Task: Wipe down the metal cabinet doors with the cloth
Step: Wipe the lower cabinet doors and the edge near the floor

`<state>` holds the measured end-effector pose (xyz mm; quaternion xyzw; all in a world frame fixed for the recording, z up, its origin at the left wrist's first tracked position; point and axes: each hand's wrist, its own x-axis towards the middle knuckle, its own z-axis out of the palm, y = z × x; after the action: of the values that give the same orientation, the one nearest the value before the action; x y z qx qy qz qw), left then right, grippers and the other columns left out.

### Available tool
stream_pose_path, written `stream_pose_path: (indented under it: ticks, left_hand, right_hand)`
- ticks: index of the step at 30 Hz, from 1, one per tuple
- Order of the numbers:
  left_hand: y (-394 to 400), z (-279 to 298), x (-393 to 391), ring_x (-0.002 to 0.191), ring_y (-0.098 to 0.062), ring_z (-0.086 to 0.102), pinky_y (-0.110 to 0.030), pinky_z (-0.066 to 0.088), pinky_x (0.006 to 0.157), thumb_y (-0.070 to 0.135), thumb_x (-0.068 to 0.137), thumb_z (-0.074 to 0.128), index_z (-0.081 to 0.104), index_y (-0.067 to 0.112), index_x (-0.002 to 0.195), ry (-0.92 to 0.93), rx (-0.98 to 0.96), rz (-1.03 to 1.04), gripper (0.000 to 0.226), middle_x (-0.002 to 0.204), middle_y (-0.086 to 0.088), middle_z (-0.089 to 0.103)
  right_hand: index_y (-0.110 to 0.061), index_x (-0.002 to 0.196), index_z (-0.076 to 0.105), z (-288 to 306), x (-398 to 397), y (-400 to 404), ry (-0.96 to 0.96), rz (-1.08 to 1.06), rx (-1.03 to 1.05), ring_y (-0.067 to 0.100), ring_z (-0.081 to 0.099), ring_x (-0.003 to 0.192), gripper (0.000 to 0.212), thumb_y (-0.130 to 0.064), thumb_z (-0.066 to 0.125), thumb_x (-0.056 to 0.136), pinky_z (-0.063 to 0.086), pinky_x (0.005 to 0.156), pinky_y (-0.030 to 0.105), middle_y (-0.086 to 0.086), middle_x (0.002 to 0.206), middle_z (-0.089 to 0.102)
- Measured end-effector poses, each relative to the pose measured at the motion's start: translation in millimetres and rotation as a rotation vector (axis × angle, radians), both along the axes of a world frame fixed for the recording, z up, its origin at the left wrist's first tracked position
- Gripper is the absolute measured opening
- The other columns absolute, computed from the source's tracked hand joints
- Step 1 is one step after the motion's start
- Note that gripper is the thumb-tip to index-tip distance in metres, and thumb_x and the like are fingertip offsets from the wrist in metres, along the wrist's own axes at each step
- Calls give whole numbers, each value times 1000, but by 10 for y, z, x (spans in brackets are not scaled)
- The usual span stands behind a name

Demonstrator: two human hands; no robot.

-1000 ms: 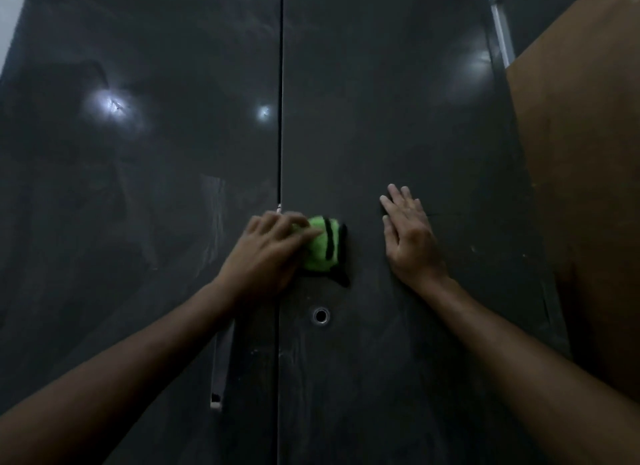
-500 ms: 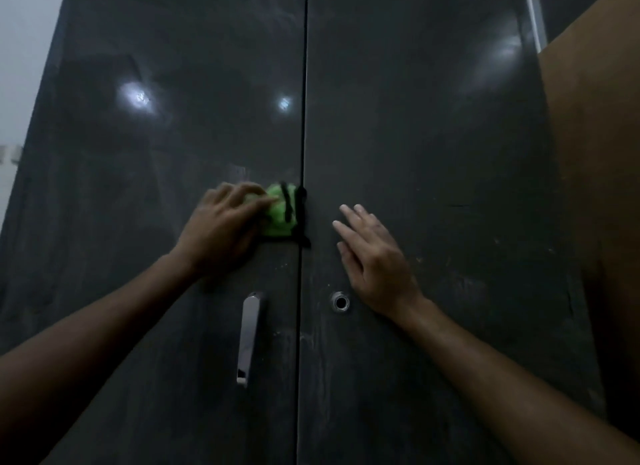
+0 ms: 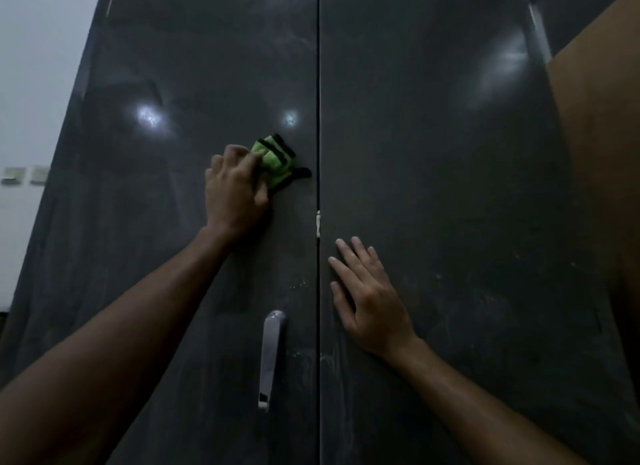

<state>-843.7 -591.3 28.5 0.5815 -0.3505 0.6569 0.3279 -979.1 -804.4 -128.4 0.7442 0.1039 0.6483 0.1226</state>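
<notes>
On the left cabinet door [image 3: 173,222], a little above mid-height, my left hand [image 3: 235,191] has its fingers curled over the bunched green cloth [image 3: 275,161] and presses it against the metal, just left of the centre seam [image 3: 318,118]. My right hand [image 3: 369,295] lies flat on the right cabinet door [image 3: 450,187], fingers straight and slightly spread, holding nothing; I take it to be bracing the panel shut. I judge the wiping to be in mid-course: pale smears and specks show low on both doors, around the handle [image 3: 270,357] and below my right palm, so a good deal is left.

Next I would sweep the cloth across the left panel and then work downward, keeping firm, even pressure so the wad does not roll out from under my fingers. Leftward there is plenty of bare door before its outer edge against the white wall [image 3: 31,83]. Rightward the seam is close, and the cloth's black trim could snag there. Lower down, the handle stands proud and must be wiped round. A brown board [image 3: 602,153] crowds the right door's far edge.
</notes>
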Motion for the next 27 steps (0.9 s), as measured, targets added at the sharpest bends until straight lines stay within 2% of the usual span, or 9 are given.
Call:
stream_pose_path:
  ticks: [5,7,11,16,17,19,21,23,27]
  left_hand:
    - [50,-488,83,109,-32,54,-44,46,89,34,102,54,64,19,140,-367,471,25,42,136,-10,58]
    - [240,-443,244,104,-39,57,-47,47,87,30,99,56,68,14,134,-311,309,68,40,130,-14,61]
    - [444,-271,299,105,-46,56,-49,44,90,28,91,57,71,6,122,114,-198,-13,40,127,-20,61]
    - [375,-805,283,106,-35,56,-45,45,88,31,101,56,67,16,135,-286,370,18,39,134,-13,60]
    - [451,-776,354,105,-35,56,-45,45,88,33,102,54,67,16,136,-316,386,50,40,133,-13,61]
    - [580,-605,454,101,-41,57,-47,45,87,31,100,55,71,11,128,-237,200,92,38,128,-18,63]
    - [656,-420,481,104,-46,56,-48,43,89,26,96,58,71,8,123,31,-126,40,36,127,-19,61]
    - [556,-416,365,107,-45,54,-47,42,91,23,93,60,70,9,124,172,-250,-26,37,128,-18,59]
    - [343,-846,315,102,-36,55,-45,44,86,28,99,58,68,15,133,-245,247,22,38,130,-13,60]
  right_hand:
    - [-9,142,57,-1,28,-52,-4,0,-8,21,19,157,43,-25,51,103,25,125,50,9,163,37]
    - [-9,142,58,-7,49,-54,-23,9,-10,21,21,157,43,-23,51,102,24,125,49,9,162,39]
    - [-7,140,59,-8,56,-36,-37,14,-8,23,24,156,42,-22,51,101,25,125,50,10,160,41]
    - [-5,140,59,-17,45,-27,-37,-2,-14,26,25,155,43,-21,51,101,27,124,52,12,160,42]
    - [-5,140,59,-19,48,-28,-34,-6,-15,26,25,155,43,-21,51,101,27,124,52,12,160,41]
    - [-5,140,59,-20,50,-30,-35,-10,-12,26,25,155,43,-21,50,101,27,124,52,13,159,42]
    - [-5,140,60,-23,48,-19,-40,-8,-7,27,26,155,43,-21,49,101,27,124,52,13,159,42]
    - [-4,139,60,-27,41,-7,-39,-9,-5,28,27,154,44,-21,48,101,27,124,53,13,159,42]
    - [-4,140,59,-25,31,-3,-26,-14,-11,28,27,154,44,-20,48,101,28,123,54,14,159,41]
